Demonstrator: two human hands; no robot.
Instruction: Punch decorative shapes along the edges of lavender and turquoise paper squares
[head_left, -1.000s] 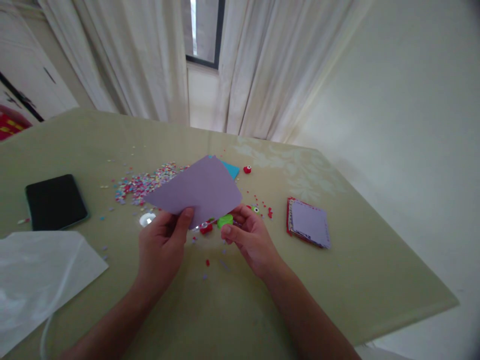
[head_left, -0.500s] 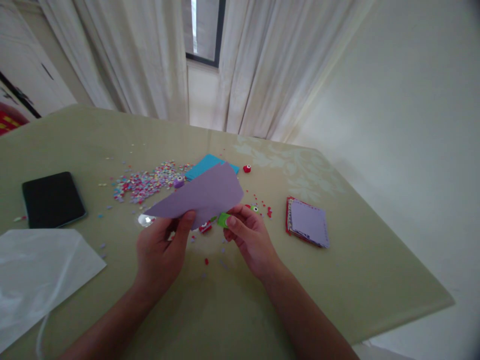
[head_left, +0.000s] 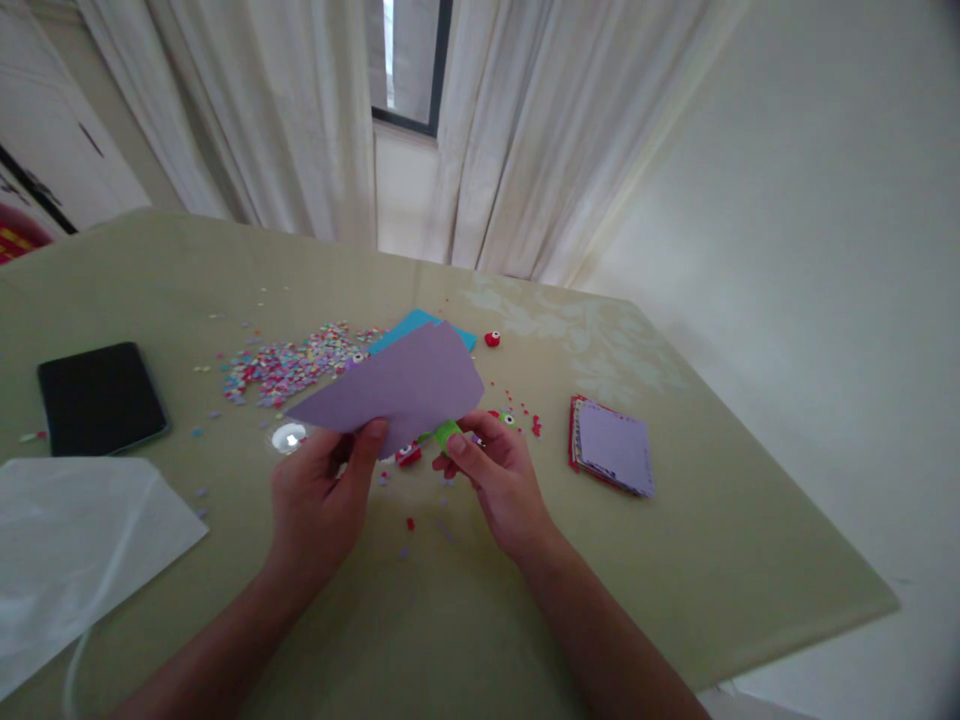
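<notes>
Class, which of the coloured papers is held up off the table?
The large purple sheet, gripped in the left hand. The blue paper partly hidden behind it and the purple-topped square stack at right both lie on the table.

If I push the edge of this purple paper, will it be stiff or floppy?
The purple paper is probably light: the left hand pinches only its near edge. It seems stiff, since it extends nearly flat past that grip, though the right hand may be supporting it. A firm push could bend it, as it looks thin.
</notes>
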